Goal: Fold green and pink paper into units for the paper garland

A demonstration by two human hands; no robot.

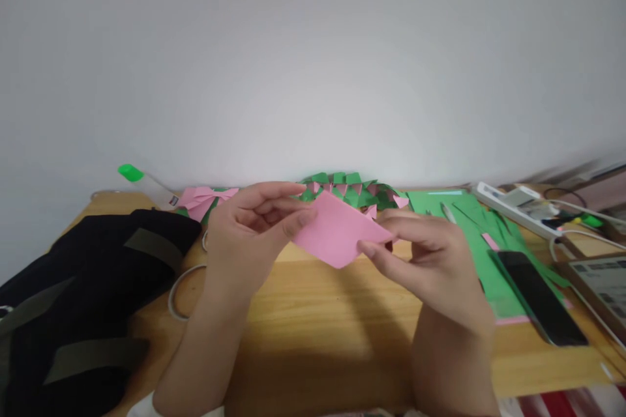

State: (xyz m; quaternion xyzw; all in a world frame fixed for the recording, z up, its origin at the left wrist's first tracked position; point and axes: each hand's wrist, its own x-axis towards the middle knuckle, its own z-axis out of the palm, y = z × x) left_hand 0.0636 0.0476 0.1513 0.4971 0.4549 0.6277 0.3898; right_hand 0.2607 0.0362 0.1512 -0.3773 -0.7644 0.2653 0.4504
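Note:
A piece of pink paper (337,234) is held up over the wooden table, between my two hands. My left hand (257,225) pinches its left corner between thumb and fingers. The right corner is pinched by my right hand (423,247), with the thumb on the near side. The paper is tilted, one corner pointing up and another pointing down. Behind it, against the wall, lie green paper pieces (352,178) in a row with small pink ones among them. A pink folded paper bow (203,199) rests beyond my left hand.
Black cloth (98,280) covers the table's left side, beside rolls of tape (176,293). To the right are green sheets (499,283), a phone (540,296), a power strip (518,208) with cables and a box (599,283). A green-capped bottle (156,190) stands back left.

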